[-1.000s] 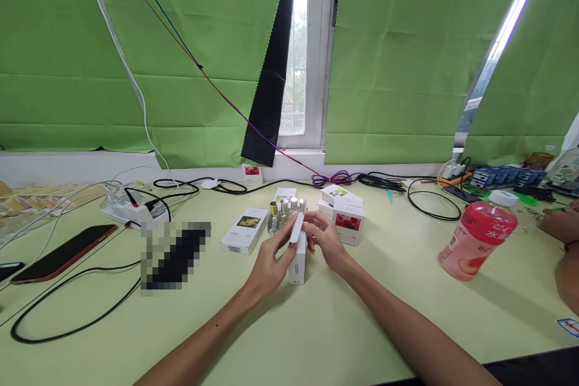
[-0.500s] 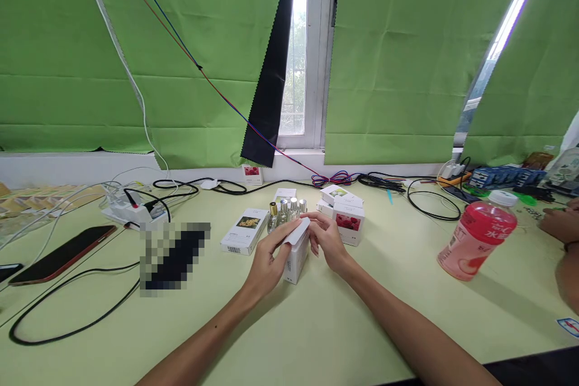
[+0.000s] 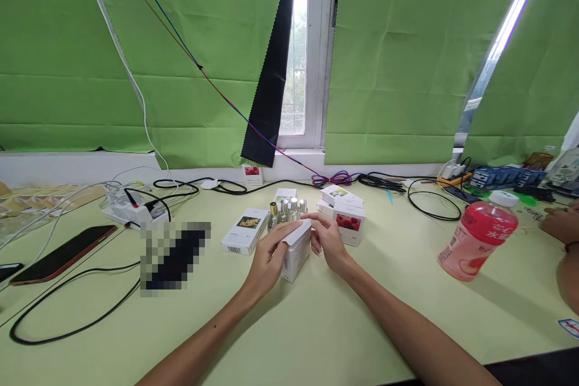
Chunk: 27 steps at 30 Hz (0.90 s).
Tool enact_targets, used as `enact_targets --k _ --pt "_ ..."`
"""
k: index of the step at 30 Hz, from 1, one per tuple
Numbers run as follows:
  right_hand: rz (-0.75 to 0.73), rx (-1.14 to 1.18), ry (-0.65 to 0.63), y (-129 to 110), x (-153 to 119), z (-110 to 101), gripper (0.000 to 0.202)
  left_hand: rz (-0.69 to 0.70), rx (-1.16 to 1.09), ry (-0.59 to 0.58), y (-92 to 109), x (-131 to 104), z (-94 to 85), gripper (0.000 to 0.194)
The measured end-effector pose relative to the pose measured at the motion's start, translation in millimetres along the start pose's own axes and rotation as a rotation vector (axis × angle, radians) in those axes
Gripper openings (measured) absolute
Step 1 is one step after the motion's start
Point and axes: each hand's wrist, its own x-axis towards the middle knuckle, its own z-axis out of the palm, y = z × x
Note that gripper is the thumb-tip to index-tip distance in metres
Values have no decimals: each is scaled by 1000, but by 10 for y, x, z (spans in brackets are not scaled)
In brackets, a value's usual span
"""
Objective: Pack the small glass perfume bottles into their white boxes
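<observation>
A small white carton [image 3: 296,260] with fine print stands upright on the table, its white top flap [image 3: 299,231] slanting over the top. My left hand [image 3: 269,256] is closed round the carton's left side, with its fingers behind the flap. At the right top edge, the bent fingers of my right hand [image 3: 329,244] pinch the carton near the flap. Just behind are several small glass bottles [image 3: 284,210], one gold-capped and the others silver-capped, partly hidden by my left hand. A flat white box with a yellow flower picture [image 3: 245,231] lies to the left.
White boxes with a red picture [image 3: 349,222] are stacked behind my right hand. A pink drink bottle [image 3: 477,238] stands on the right, near another person's hand [image 3: 561,223]. To the left are a phone [image 3: 63,254], a power strip [image 3: 136,212] and looping black cables.
The carton has turned slightly in my hands, so more of its printed right side shows. Both hands stay in nearly the same place.
</observation>
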Motion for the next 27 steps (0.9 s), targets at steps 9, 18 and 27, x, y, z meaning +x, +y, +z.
enact_targets --k 9,18,27 --pt "6 4 11 14 20 -8 32 64 36 -84 -46 -33 -29 42" --pt "14 3 39 9 14 12 35 143 127 -88 -68 -55 4 49" --pt "-6 -10 25 0 9 22 40 178 175 -17 -85 -36 33 36"
